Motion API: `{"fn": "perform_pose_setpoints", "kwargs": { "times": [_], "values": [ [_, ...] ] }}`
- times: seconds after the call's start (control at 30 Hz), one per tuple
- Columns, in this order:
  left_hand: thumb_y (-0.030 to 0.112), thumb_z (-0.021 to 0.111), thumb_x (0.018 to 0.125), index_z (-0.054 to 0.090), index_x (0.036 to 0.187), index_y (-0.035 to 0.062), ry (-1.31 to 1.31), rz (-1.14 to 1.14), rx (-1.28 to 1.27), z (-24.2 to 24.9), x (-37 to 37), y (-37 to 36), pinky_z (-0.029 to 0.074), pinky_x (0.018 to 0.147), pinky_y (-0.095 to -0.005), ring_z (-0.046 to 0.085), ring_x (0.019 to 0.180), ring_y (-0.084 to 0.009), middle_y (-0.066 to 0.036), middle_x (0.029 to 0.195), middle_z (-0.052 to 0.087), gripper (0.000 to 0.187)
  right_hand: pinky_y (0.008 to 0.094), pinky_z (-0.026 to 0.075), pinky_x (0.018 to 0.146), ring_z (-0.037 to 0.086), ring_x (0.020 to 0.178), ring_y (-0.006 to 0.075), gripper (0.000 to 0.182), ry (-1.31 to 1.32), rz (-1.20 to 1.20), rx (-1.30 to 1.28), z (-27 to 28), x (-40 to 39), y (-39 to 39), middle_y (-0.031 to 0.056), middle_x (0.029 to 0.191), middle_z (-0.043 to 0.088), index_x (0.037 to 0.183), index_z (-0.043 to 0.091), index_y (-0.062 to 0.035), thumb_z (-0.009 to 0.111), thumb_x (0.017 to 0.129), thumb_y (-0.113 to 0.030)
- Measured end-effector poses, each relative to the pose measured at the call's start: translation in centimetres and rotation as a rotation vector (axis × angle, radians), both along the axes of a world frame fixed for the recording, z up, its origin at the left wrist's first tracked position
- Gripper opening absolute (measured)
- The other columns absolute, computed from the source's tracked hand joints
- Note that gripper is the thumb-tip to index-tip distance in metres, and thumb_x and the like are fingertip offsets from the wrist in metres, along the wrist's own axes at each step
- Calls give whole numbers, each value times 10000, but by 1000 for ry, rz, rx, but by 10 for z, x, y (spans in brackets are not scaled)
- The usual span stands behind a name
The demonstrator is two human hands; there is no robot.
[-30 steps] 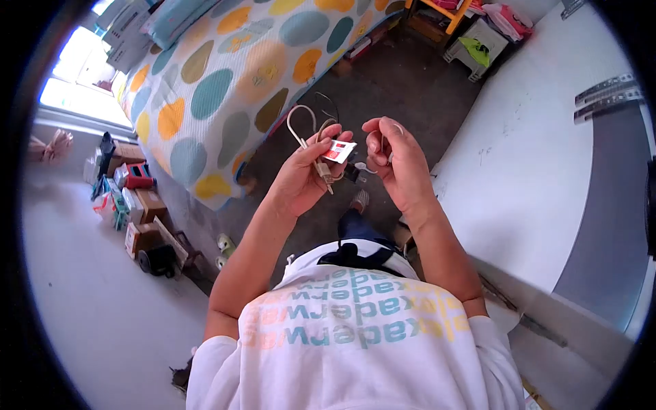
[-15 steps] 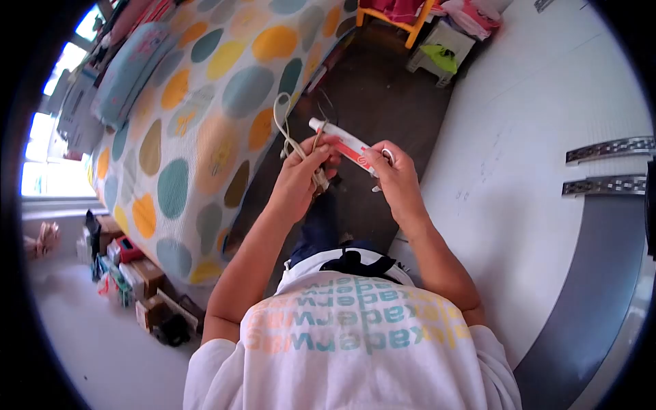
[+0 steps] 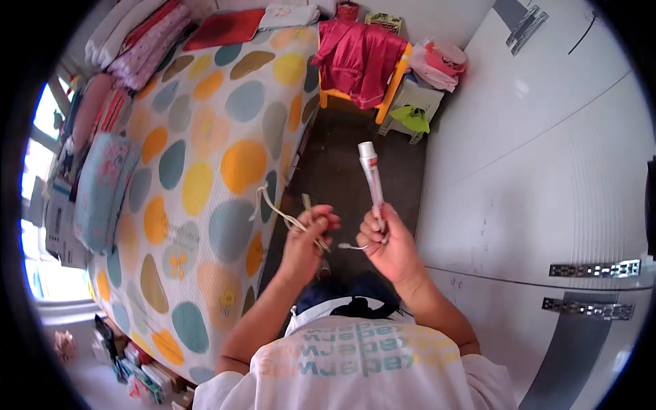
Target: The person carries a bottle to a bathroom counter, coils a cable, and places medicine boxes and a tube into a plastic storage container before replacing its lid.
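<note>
My left hand is closed around a bundle of pale cords, and a loop of one hangs out to the left over the bed's edge. A white tube with red markings, like a toothpaste tube, stands nearly upright in my right hand, its wide white cap pointing away from me. Out of the same fist comes a thin white cable with a small plug-like end, reaching toward my left hand. The two hands are apart, above the dark floor.
On the left is a bed with a dotted cover; folded bedding lies along its far side. A yellow chair draped with dark pink cloth and a small stool stand ahead. White cabinet doors with metal handles line the right.
My hands have drawn apart. The tube has swung from slanting across between them to nearly upright in my right hand. My view has tilted up, showing more of the chair and bed.
</note>
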State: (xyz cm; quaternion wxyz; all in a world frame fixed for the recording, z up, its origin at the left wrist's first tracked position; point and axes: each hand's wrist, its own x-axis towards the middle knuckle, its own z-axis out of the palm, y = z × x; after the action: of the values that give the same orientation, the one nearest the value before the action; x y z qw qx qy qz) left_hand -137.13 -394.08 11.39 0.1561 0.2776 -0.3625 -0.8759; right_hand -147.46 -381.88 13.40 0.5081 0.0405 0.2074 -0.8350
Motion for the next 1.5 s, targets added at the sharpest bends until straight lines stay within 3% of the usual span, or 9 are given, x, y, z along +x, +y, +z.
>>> {"fn": "perform_pose_setpoints", "kwargs": {
  "times": [0.23,0.47,0.83,0.9,0.93,1.0,1.07,1.23,1.5],
  "values": [
    [215,411,903,488,1103,53,0,-271,-60,7,-95,-10,379,590,-195,466,636,-65,23,826,535,269,202,286,503,323,547,56,168,252,-257,61,6,-74,-52,-16,640,387,796,413,-105,439,891,-240],
    [197,477,876,497,1007,48,12,-603,-512,21,-212,-41,354,551,-182,430,630,-41,31,764,481,199,206,290,486,332,515,57,163,328,-422,142,21,-189,-81,-14,609,386,806,409,-94,453,882,-232],
    [205,484,868,564,928,50,-452,-210,-768,77,-290,-161,349,546,-206,424,630,-55,23,724,486,185,262,397,625,485,700,115,135,176,-449,-30,24,-342,-124,26,732,495,847,469,-89,495,861,-221],
    [227,488,860,559,953,66,-293,86,-763,90,-291,-199,348,521,-192,430,607,-50,29,702,485,199,258,392,622,480,699,114,126,226,-433,10,19,-362,-124,28,735,495,851,468,-96,507,853,-215],
    [364,456,855,559,868,91,-464,194,-944,92,-295,-223,203,420,-190,298,472,-27,52,577,386,292,255,389,618,475,692,112,120,250,-433,39,15,-369,-125,29,734,493,852,467,-99,510,851,-211],
    [228,484,857,545,973,54,-324,341,-921,107,-301,-274,262,454,-159,378,519,-17,55,629,450,218,243,362,600,436,656,106,135,263,-427,151,6,-379,-131,28,712,461,837,461,-90,472,873,-219],
    [212,466,879,542,965,43,-278,435,-980,126,-323,-316,217,447,-163,318,503,-10,72,585,375,205,238,350,593,417,640,104,146,232,-436,250,-8,-390,-137,27,702,445,836,459,-85,452,884,-223],
    [230,493,862,538,968,24,-260,479,-1403,98,-394,-456,328,501,-197,411,553,-40,32,635,462,235,233,351,592,416,653,103,151,117,-518,429,-26,-411,-165,23,713,450,861,458,-87,470,875,-237],
    [303,544,801,469,1052,121,-583,86,-1829,12,-513,-634,441,617,-385,594,712,-292,-126,794,607,320,229,346,587,403,639,85,165,216,-686,617,13,-431,-242,2,694,436,816,450,-93,486,863,-247]
  ]
}}
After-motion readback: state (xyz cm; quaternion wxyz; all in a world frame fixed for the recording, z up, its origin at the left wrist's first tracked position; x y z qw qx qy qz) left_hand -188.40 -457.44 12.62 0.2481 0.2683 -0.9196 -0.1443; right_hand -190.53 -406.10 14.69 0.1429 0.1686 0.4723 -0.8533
